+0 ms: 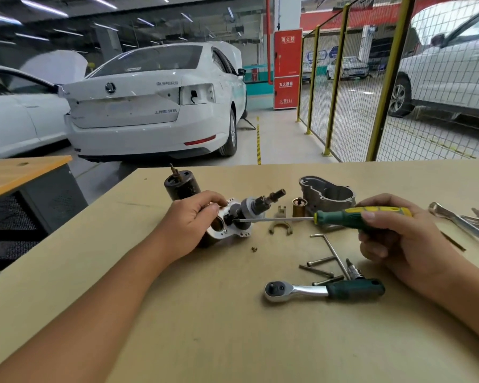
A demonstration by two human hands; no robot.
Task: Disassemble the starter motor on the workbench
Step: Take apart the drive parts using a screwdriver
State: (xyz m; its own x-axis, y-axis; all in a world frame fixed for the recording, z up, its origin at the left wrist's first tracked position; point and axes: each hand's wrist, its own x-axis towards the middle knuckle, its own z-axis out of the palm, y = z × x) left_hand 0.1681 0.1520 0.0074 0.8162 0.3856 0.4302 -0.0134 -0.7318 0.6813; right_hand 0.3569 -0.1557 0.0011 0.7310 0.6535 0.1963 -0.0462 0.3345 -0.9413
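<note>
- Workbench [233, 341]: a tan top carrying the stripped starter; loose parts and tools spread from its centre toward the right edge, near the far edge.
- Housing [327, 193]: the cast aluminium nose cover lies detached close to the far edge, right of centre.
- Motor body [181, 186]: a dark cylinder stands upright near the far edge, just behind the left hand and apart from the rest.
- Starter [242, 217]: the remaining plate-and-shaft assembly lies on its side at the centre of the bench, shaft pointing toward the housing.
- Left hand [194, 222]: fingers curled around the plate end of the starter, pinning it to the bench.
- Right hand [393, 233]: wrapped around the handle of a screwdriver [340, 217], its blade level and its tip at the base of the shaft.
- Ratchet [324, 290]: lies nearer the person, with bolts [317, 268] and a hex key [331, 251] just beyond it.
- Fork [281, 228] and brass plunger [299, 207]: already removed, between starter and housing.
- Screw [254, 248]: tiny, loose, just in front of the starter.
- Risk, as it looks from here: if the tip slips while prying, the blade could jab the left fingers close by, or a freed part could spring off and roll among the loose hardware; the small screw is easily swept away by a forearm.
</note>
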